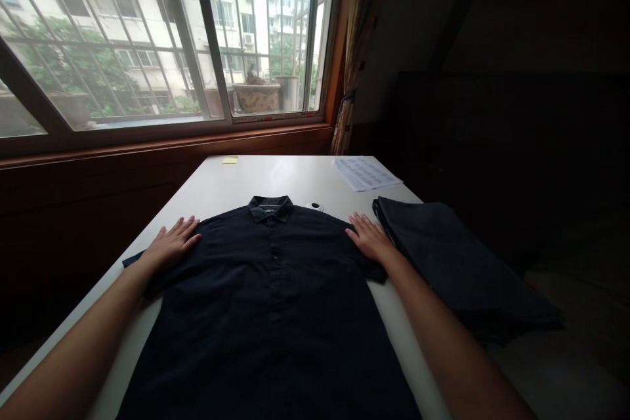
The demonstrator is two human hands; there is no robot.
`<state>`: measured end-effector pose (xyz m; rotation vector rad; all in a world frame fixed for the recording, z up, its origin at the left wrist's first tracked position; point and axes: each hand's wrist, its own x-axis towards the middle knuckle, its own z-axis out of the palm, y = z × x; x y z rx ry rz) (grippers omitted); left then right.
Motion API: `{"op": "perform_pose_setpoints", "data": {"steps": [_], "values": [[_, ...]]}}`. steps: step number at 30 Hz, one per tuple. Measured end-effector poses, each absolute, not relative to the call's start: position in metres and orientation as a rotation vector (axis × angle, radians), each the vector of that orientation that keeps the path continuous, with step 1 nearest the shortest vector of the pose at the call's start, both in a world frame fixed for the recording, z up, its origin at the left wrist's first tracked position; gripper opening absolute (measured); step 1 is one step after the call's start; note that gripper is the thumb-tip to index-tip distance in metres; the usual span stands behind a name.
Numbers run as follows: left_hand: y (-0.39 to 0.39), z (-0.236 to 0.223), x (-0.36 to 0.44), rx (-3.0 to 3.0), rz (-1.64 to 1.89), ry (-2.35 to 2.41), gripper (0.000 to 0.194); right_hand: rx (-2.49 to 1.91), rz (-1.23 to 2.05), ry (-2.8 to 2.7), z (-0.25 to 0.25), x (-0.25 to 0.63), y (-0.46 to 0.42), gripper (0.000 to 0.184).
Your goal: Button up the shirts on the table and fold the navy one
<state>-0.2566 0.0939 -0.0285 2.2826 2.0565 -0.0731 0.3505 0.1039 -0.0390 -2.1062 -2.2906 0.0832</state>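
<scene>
A dark navy short-sleeved shirt (pixel 275 315) lies front side up on the white table (pixel 290 174), its collar pointing toward the window. My left hand (pixel 174 241) rests flat with fingers spread on the left shoulder and sleeve area. On the opposite sleeve, near the shoulder, my right hand (pixel 369 236) lies flat, fingers stretched out. Neither hand grips the cloth. The bottom of the shirt runs out of view at the lower edge.
Folded dark cloth (pixel 447 249) lies at the table's right edge, close to my right forearm. Printed sheets (pixel 367 172) and a yellow sticky note (pixel 230 160) are at the far end. A small white-and-black item (pixel 315 206) sits beside the collar. Beyond stands a barred window (pixel 266 33).
</scene>
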Motion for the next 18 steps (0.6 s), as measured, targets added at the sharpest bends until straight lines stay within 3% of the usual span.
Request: {"op": "perform_pose_setpoints", "data": {"steps": [18], "values": [[0.0955,-0.0301,-0.2579,2.274,-0.067,2.059,0.070,-2.118,0.067,-2.289,-0.0413,0.3508,0.1046,0.070]]}}
